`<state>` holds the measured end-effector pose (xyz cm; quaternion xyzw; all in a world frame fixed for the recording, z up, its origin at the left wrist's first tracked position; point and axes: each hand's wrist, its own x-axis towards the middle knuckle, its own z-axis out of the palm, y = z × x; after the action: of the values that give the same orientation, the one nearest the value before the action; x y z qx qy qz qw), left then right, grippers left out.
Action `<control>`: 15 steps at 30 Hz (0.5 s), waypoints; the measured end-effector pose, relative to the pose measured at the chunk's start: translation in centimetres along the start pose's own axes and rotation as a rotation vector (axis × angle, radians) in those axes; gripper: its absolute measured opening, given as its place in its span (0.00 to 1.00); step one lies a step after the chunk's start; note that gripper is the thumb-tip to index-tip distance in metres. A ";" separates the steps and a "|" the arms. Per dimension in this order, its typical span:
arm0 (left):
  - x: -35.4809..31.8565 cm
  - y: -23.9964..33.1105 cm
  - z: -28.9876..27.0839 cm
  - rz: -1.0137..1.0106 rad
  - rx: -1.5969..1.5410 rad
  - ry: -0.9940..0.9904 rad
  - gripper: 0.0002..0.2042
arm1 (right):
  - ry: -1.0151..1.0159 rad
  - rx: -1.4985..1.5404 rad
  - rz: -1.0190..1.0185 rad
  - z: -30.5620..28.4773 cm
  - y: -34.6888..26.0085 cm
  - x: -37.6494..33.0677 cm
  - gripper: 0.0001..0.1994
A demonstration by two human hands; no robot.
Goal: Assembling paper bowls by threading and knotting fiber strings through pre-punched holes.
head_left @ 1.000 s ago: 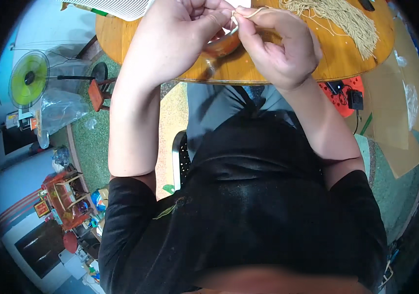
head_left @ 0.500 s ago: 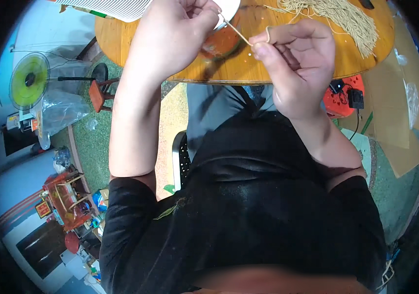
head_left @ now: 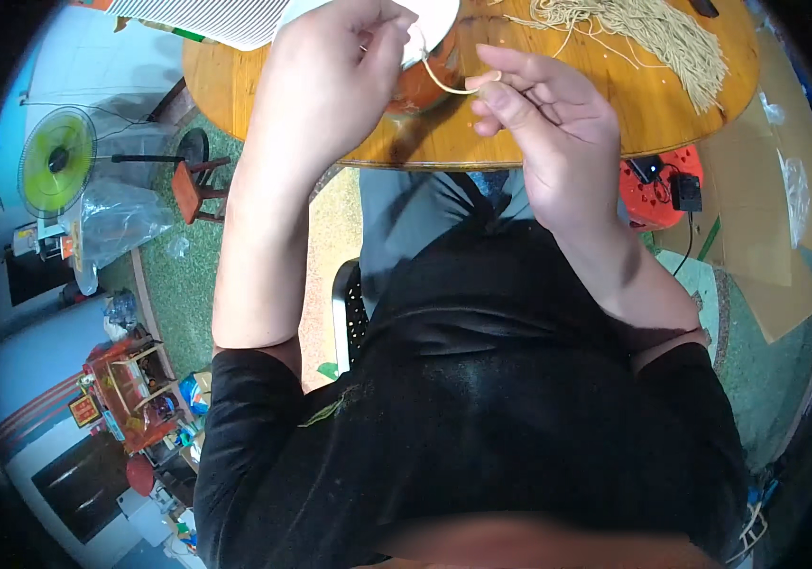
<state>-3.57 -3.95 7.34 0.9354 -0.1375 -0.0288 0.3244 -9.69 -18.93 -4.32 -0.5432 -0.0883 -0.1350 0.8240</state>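
Two hands are raised over the near edge of a round wooden counter (head_left: pixel 558 133), with a single pale strand (head_left: pixel 444 83) strung between them. The left hand (head_left: pixel 330 85) is closed, its fingertips (head_left: pixel 396 38) pinching one end of the strand against the rim of a white disc (head_left: pixel 434 24) that is partly hidden behind the hand. The right hand (head_left: pixel 548 133) is loosely curled, thumb and forefinger pinching the other end of the strand, the remaining fingers half spread. The strand sags in a shallow curve between the two grips, just above the counter.

Beneath the strand, an orange-red rounded object (head_left: pixel 420 85) sits on the counter; its exact form cannot be told. Well apart, toward the far right of the counter, lies a loose bundle of pale strands (head_left: pixel 653 33) of the same colour, fanned out flat. A striped sheet (head_left: pixel 207 17) overhangs the far left edge.

The person is seated, wearing a black top (head_left: pixel 482 417). On the floor to the left stand a green fan (head_left: pixel 57 161) and a small wooden stool (head_left: pixel 193 185). To the right, a red box with a black plug (head_left: pixel 657 190) sits below the counter's edge, beside flat brown cardboard (head_left: pixel 776 237).
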 end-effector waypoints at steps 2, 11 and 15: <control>-0.4 -0.8 0.8 0.344 0.053 0.248 0.08 | 0.004 -0.033 0.014 -0.5 0.3 0.0 0.14; 0.1 -6.0 2.0 0.807 0.264 0.254 0.16 | -0.098 -0.520 -0.019 -1.1 0.5 0.0 0.10; 0.1 -6.6 2.2 0.853 0.268 0.362 0.13 | -0.240 -0.872 -0.113 -1.4 -1.3 0.4 0.09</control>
<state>-2.19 -0.33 1.52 0.8190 -0.4529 0.2882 0.2026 -9.71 -20.78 -3.57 -0.8455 -0.1475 -0.1402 0.4937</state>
